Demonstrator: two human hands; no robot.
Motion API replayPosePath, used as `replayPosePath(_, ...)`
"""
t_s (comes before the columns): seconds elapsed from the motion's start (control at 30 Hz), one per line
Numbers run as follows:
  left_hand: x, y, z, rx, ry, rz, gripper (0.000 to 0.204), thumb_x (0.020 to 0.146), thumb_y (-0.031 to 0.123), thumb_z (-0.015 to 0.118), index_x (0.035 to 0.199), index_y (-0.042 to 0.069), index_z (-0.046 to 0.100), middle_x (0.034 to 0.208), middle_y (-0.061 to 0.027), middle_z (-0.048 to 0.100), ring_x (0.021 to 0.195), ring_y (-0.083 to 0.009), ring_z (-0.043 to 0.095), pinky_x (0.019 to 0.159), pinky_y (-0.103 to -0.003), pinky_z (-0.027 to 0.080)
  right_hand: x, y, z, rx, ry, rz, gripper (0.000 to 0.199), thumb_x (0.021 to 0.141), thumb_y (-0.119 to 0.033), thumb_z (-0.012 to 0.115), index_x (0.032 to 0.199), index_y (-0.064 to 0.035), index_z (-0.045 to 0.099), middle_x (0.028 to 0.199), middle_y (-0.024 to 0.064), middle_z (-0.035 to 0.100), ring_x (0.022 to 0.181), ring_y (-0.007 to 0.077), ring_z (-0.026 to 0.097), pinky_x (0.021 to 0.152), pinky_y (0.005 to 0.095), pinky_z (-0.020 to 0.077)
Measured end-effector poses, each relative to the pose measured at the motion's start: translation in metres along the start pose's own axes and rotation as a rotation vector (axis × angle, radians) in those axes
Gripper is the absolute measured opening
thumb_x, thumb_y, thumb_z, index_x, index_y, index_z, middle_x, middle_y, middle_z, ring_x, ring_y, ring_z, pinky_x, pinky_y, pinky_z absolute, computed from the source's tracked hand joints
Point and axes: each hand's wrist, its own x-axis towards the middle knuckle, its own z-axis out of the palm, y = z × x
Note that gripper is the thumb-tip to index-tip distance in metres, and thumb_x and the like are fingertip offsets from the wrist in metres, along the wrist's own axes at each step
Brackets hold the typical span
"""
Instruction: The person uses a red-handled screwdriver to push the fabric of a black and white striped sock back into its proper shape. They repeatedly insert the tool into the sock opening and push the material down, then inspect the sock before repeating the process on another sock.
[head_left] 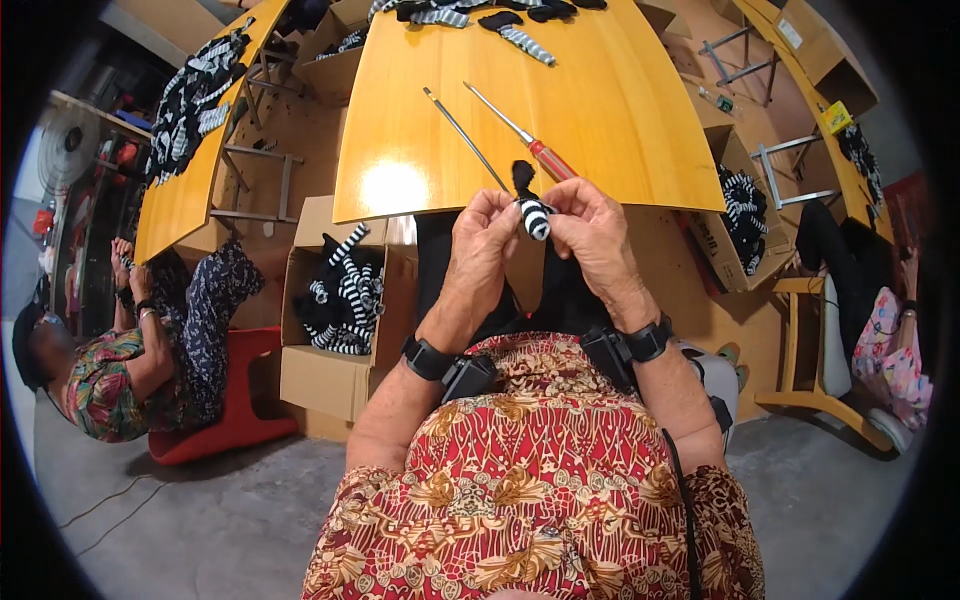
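Observation:
Between my hands, at the near edge of the table (640, 130), is a small black-and-white striped fabric piece (536, 221) with a fuzzy black end pointing away from me. My left hand (482, 238) pinches its left side with thumb and fingers. From the right, my right hand (597, 238) pinches it too. Just beyond, a screwdriver (551, 158) with a red handle lies on the tabletop, its tip pointing far left. Left of it is a thin dark metal rod (462, 132); its near end reaches my left fingertips, and I cannot tell whether they touch.
More striped and black pieces (525, 42) lie at the table's far edge. Cardboard boxes holding striped pieces stand low at left (330, 385) and right (765, 255). One person (120, 370) sits at a side table on the left, another (885, 345) on the right.

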Motion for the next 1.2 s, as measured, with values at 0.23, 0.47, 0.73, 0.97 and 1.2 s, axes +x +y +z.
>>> replayPosePath(0.23,-0.006,0.011,-0.005,0.048,-0.229,-0.096,0.016,0.093,0.014,0.062,0.101,0.009,0.050,0.078,0.0047,0.054,0.056,0.0003,0.039,0.047,-0.015,0.029,-0.004,0.001,-0.006,-0.400,0.070,-0.201,0.010,0.080,-0.001,0.062,0.089,0.0011,0.066,0.078,0.0010,0.065,0.072,0.0067,0.062,0.064,0.0211,0.0504)
replayPosePath(0.47,-0.023,0.023,-0.011,0.301,-0.154,0.013,0.026,0.084,0.008,0.070,0.107,0.006,0.057,0.084,0.0022,0.059,0.065,-0.0034,0.048,0.054,-0.017,0.039,-0.009,-0.001,-0.010,-0.221,-0.151,-0.141,0.006,0.084,0.001,0.061,0.089,-0.0002,0.063,0.079,-0.0020,0.063,0.073,0.0053,0.058,0.067,0.0220,0.0489)
replayPosePath(0.73,-0.025,0.021,-0.003,0.369,-0.041,0.125,0.016,0.088,0.010,0.066,0.103,0.006,0.062,0.086,0.0044,0.061,0.072,-0.0039,0.052,0.063,-0.019,0.043,-0.011,-0.005,-0.005,-0.097,-0.188,-0.141,0.010,0.087,0.000,0.059,0.096,-0.0020,0.062,0.088,-0.0018,0.061,0.081,0.0058,0.056,0.075,0.0209,0.0466)
replayPosePath(0.97,-0.020,0.013,-0.005,0.364,0.012,0.222,0.005,0.093,0.008,0.057,0.093,0.003,0.056,0.085,0.0020,0.055,0.078,-0.0038,0.050,0.068,-0.020,0.043,-0.012,-0.008,-0.002,-0.060,-0.272,0.063,0.011,0.085,-0.009,0.066,0.094,-0.0040,0.061,0.082,-0.0035,0.059,0.073,0.0028,0.052,0.063,0.0182,0.0431)
replayPosePath(1.2,-0.017,0.022,-0.013,0.320,-0.158,0.024,0.017,0.090,0.015,0.065,0.103,0.005,0.059,0.084,0.0016,0.061,0.072,-0.0054,0.055,0.067,-0.019,0.045,-0.009,-0.007,0.002,0.028,-0.113,-0.020,0.006,0.086,-0.004,0.063,0.085,-0.0050,0.058,0.075,-0.0024,0.058,0.065,0.0038,0.052,0.058,0.0193,0.0431)
